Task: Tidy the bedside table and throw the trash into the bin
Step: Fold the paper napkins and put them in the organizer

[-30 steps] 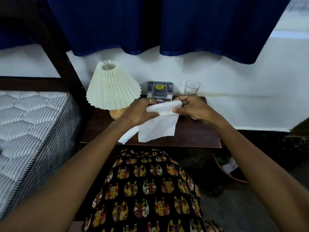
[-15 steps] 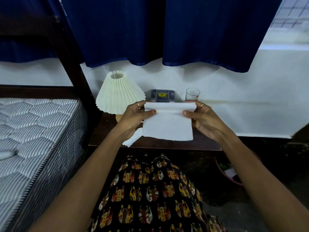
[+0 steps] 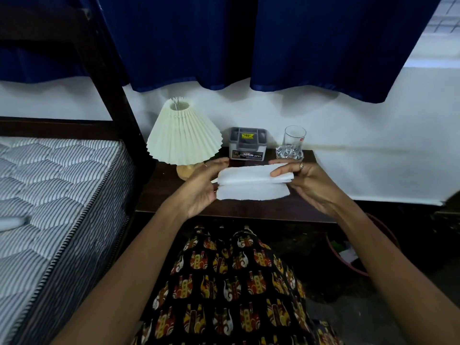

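A white cloth (image 3: 251, 185), folded into a flat stack, is held above the dark wooden bedside table (image 3: 159, 192). My left hand (image 3: 199, 188) grips its left end and my right hand (image 3: 306, 183) pinches its right end, thumb on top. On the table behind stand a lamp with a pleated cream shade (image 3: 183, 136), a small grey box (image 3: 247, 143) and a clear glass (image 3: 293, 143). A reddish bin (image 3: 348, 260) with scraps inside sits on the floor to the right, partly hidden by my right arm.
A striped mattress (image 3: 49, 195) and a dark bed post (image 3: 112, 78) are at the left. Blue curtains (image 3: 224, 41) hang over the white wall behind the table. My patterned skirt (image 3: 229, 282) fills the space below the table's front edge.
The hanging cloth has been folded up on itself into a narrower, thicker stack between both hands. The view has shifted slightly down and closer.
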Tool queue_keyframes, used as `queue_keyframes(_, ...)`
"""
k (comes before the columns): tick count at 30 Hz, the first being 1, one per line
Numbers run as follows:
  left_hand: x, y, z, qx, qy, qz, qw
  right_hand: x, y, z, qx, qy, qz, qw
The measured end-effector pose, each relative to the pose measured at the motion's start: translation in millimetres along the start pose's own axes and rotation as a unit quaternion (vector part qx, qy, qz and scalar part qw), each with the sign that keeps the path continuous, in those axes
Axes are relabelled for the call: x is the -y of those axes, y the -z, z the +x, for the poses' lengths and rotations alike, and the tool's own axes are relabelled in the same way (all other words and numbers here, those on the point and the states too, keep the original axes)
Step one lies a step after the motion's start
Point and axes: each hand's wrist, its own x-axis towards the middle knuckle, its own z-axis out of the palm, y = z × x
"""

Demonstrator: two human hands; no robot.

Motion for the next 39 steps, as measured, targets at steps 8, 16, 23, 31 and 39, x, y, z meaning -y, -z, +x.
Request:
queue_keyframes(8, 20.5, 6.7, 15.6, -0.012, -0.014, 0.033, 0.999, -24.0, -1.1, -11.6, -0.079, -0.143, 0.183, 0.97)
queue_keyframes(16, 26.8, 12.7, 18.2, -0.018, -0.012, 0.059, 0.998, -26.2, -2.5, -10.2, -0.058, -0.136, 0.09, 0.985)
queue_keyframes(23, 29.8, 19.0, 10.9, 0.002, 0.036, 0.056, 0.998, -29.5, -4.5, -7.0, -0.072, -0.113, 0.082, 0.988)
queue_keyframes(31, 29.7, 19.3, 6.8, 0.024, 0.075, 0.002, 0.997, -34.9, -2.4, -8.7, -0.082, -0.082, 0.074, 0.99)
queue_keyframes(39, 45.3, 12.5, 20.6, -0.07, 0.085, 0.022, 0.994, -36.5, 1.7, -0.2, -0.075, -0.077, 0.037, 0.994)
